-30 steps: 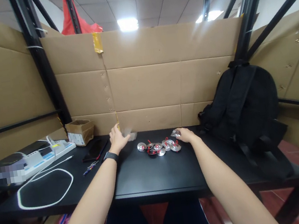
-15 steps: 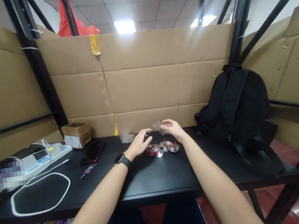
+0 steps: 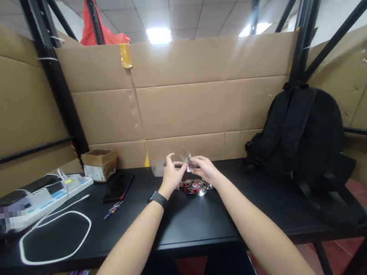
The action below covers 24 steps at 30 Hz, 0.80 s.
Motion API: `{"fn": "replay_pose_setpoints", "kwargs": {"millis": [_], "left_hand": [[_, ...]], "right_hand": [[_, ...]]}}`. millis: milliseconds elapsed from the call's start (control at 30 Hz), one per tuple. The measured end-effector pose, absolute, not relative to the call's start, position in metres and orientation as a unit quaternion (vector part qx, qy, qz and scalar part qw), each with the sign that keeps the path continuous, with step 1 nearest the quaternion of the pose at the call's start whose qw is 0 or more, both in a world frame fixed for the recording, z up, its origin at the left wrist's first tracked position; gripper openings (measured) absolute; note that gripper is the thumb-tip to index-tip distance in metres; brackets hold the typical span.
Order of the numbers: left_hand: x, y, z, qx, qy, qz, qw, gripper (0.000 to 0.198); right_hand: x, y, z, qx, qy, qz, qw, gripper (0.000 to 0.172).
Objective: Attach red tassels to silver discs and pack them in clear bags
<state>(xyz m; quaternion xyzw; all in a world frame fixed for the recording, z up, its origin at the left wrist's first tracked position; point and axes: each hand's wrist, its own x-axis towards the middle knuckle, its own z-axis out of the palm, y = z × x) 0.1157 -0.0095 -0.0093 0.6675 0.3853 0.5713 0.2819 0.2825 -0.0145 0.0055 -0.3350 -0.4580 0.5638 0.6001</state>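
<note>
A small clear plastic bag (image 3: 187, 159) is held up between my two hands, above the back of the black table (image 3: 196, 223). My left hand (image 3: 172, 174), with a dark watch on its wrist, pinches the bag's left side between thumb and finger. On its right side, my right hand (image 3: 203, 167) grips it with closed fingers. Just below lies a pile of small shiny metal discs with red cords (image 3: 197, 186), shaped like finger cymbals; my hands partly cover it. Behind my left hand stands another clear plastic piece (image 3: 158, 167).
At right sits a black backpack (image 3: 307, 133). To the left are a phone (image 3: 118, 187), keys (image 3: 113, 209), an open cardboard box (image 3: 100, 164), a white power strip (image 3: 54, 198) and a looped white cable (image 3: 58, 258). A cardboard wall (image 3: 179, 110) closes off the back.
My left hand has risen to the bag and now pinches it. My right hand has brought the bag left, over the discs. The view has shifted slightly.
</note>
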Motion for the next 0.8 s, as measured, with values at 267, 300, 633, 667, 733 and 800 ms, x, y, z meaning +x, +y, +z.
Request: {"fn": "replay_pose_setpoints", "kwargs": {"millis": [267, 300, 633, 667, 733, 800], "left_hand": [[0.106, -0.001, -0.012, 0.656, 0.397, 0.577, 0.281, 0.043], [0.105, -0.001, -0.012, 0.664, 0.408, 0.570, 0.262, 0.033], [0.108, -0.005, -0.012, 0.701, 0.336, 0.521, 0.353, 0.031], [0.109, -0.006, -0.012, 0.707, 0.330, 0.511, 0.362, 0.034], [0.109, -0.009, -0.012, 0.711, 0.332, 0.497, 0.369, 0.036], [0.108, -0.009, -0.014, 0.710, 0.337, 0.495, 0.371, 0.037]], "right_hand": [[0.293, -0.023, 0.008, -0.334, -0.406, 0.576, 0.626, 0.007], [0.294, -0.023, 0.009, -0.339, -0.399, 0.572, 0.631, 0.006], [0.303, -0.027, 0.009, -0.355, -0.435, 0.533, 0.634, 0.003], [0.304, -0.028, 0.009, -0.364, -0.438, 0.532, 0.626, 0.005], [0.306, -0.028, 0.008, -0.389, -0.449, 0.527, 0.608, 0.010], [0.307, -0.027, 0.006, -0.413, -0.468, 0.501, 0.600, 0.016]]}}
